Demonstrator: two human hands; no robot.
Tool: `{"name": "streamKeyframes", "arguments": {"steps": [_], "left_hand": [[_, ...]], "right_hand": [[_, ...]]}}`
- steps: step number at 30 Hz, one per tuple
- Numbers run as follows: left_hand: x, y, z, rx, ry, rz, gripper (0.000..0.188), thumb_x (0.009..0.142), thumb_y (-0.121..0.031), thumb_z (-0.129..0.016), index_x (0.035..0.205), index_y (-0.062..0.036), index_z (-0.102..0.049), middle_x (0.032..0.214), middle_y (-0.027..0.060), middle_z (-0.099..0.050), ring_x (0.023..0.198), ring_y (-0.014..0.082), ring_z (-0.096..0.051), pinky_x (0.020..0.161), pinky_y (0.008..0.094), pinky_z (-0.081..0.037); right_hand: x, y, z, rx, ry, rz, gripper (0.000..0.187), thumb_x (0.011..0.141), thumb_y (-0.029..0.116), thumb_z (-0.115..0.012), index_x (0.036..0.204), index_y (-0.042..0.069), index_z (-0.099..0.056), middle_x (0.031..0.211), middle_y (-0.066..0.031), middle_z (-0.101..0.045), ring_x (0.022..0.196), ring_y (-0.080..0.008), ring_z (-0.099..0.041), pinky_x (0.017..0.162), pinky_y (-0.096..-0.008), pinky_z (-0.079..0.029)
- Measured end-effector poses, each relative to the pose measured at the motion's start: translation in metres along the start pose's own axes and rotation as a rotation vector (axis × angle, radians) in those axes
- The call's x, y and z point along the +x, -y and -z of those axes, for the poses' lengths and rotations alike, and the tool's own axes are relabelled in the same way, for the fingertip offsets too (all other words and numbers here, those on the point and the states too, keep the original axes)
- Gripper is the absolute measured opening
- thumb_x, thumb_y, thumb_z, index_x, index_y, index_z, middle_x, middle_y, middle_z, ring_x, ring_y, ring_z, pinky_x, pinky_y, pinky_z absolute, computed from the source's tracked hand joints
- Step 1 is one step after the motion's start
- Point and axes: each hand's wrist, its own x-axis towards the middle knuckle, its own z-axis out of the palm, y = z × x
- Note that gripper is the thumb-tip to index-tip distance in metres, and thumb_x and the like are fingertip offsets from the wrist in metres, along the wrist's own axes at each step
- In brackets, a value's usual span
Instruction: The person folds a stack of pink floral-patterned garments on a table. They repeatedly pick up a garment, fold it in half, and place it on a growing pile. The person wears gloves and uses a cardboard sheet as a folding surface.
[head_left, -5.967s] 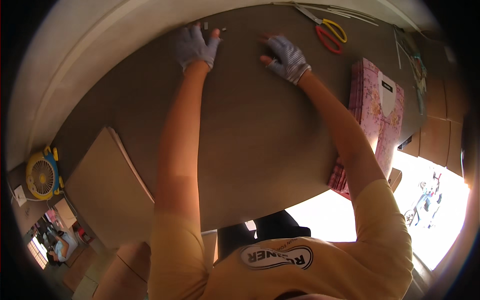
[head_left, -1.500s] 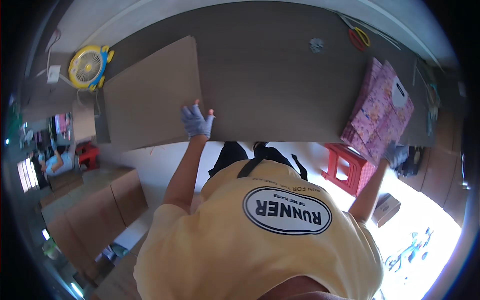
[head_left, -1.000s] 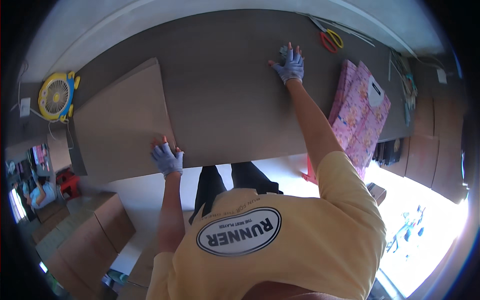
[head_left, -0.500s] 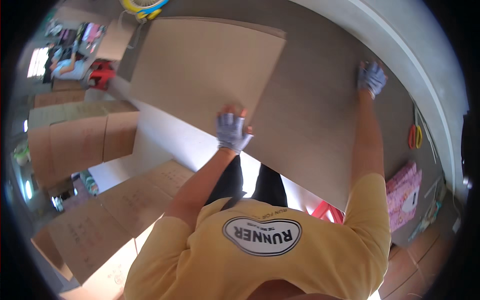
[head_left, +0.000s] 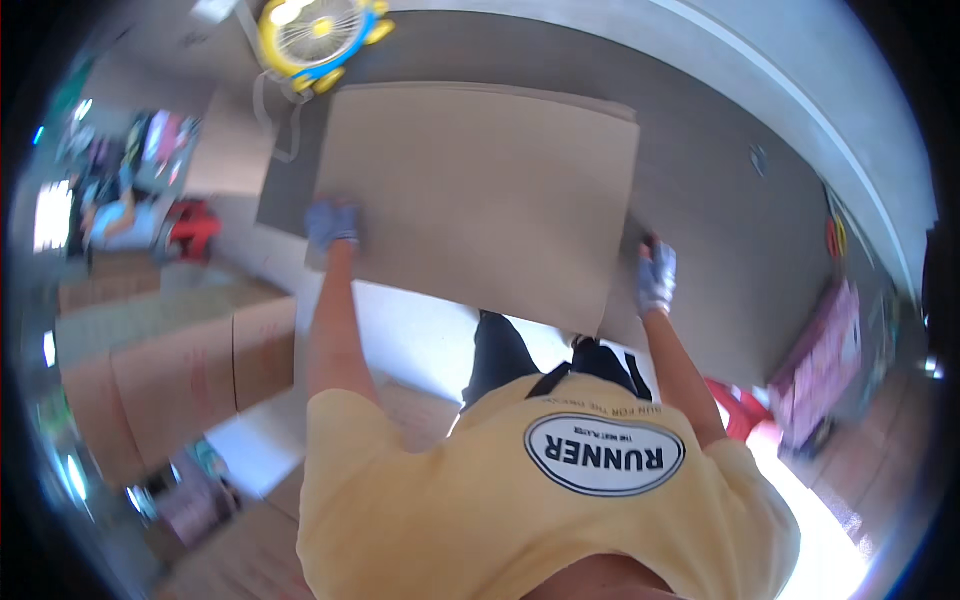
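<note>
A stack of flat brown cardboard sheets lies on a dark grey tabletop in front of me. My left hand, in a grey fingerless glove, rests on the stack's left edge near its front corner; its fingers are smeared by motion. Just off the right edge of the stack is my right hand, gloved the same way. It is turned on its side above the tabletop, fingers stretched away from me, with nothing seen in it.
A yellow and blue fan stands beyond the stack. Scissors and a pink patterned package lie at the right. A small metallic object sits near the far edge. Cardboard boxes stand at left; a person is beyond.
My left hand has gone from the stack's near right part to its left edge. My right hand has come back from the far right to beside the stack. The view has shifted.
</note>
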Motion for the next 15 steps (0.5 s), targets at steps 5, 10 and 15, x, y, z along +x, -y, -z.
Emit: {"name": "streamKeyframes", "arguments": {"steps": [5, 10, 15], "left_hand": [[0.086, -0.010, -0.009, -0.072, 0.260, 0.172, 0.060, 0.087, -0.057, -0.043, 0.120, -0.0089, -0.058, 0.122, 0.0168, -0.059, 0.113, 0.0378, -0.055, 0.093, 0.0491, -0.044], [0.083, -0.021, -0.003, -0.154, 0.309, 0.249, 0.060, 0.086, -0.058, -0.045, 0.118, -0.0096, -0.059, 0.119, 0.0166, -0.061, 0.111, 0.0394, -0.056, 0.090, 0.0506, -0.045], [0.079, -0.009, -0.022, -0.222, 0.245, 0.143, 0.064, 0.083, -0.059, -0.049, 0.122, -0.0081, -0.056, 0.123, 0.0169, -0.060, 0.112, 0.0390, -0.056, 0.091, 0.0490, -0.044]], "right_hand": [[0.007, 0.108, -0.047, -0.183, 0.139, -0.611, 0.081, 0.078, 0.054, -0.059, 0.141, 0.010, -0.032, 0.143, -0.0236, -0.027, 0.132, -0.0408, -0.028, 0.104, -0.0455, -0.036], [0.019, 0.091, -0.023, 0.100, 0.108, -0.744, 0.072, 0.078, 0.056, -0.059, 0.131, 0.009, -0.047, 0.136, -0.0172, -0.045, 0.124, -0.0356, -0.045, 0.101, -0.0401, -0.039], [0.036, 0.066, -0.021, 0.044, 0.164, -0.742, 0.067, 0.078, 0.060, -0.057, 0.121, 0.009, -0.057, 0.120, -0.0179, -0.059, 0.112, -0.0346, -0.056, 0.094, -0.0398, -0.043]]}}
